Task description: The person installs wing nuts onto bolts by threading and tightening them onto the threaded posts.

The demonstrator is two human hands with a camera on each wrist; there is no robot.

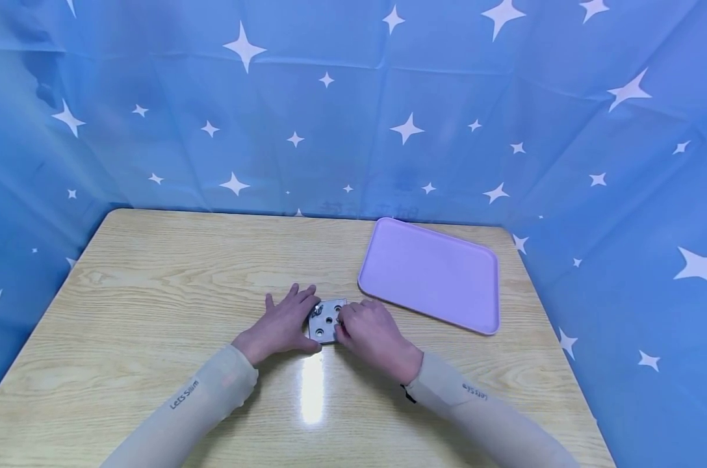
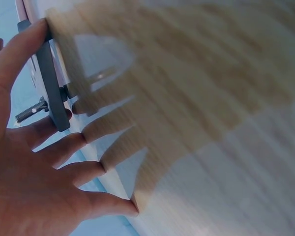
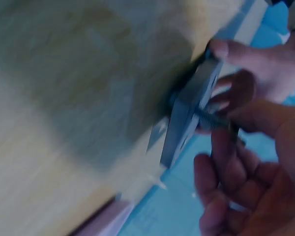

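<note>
A flat grey metal plate with several round holes lies low over the table between my hands. My left hand grips its left side, thumb and index finger at opposite edges, the other fingers spread. A threaded bolt with a wing nut stands up through the plate's far left corner. On the right side, my right hand pinches a small wing nut at the free end of a second bolt. My right fingers hide that bolt in the head view.
A shallow purple tray lies at the back right of the wood-grain table. Behind and beside the table hangs a blue cloth with white stars.
</note>
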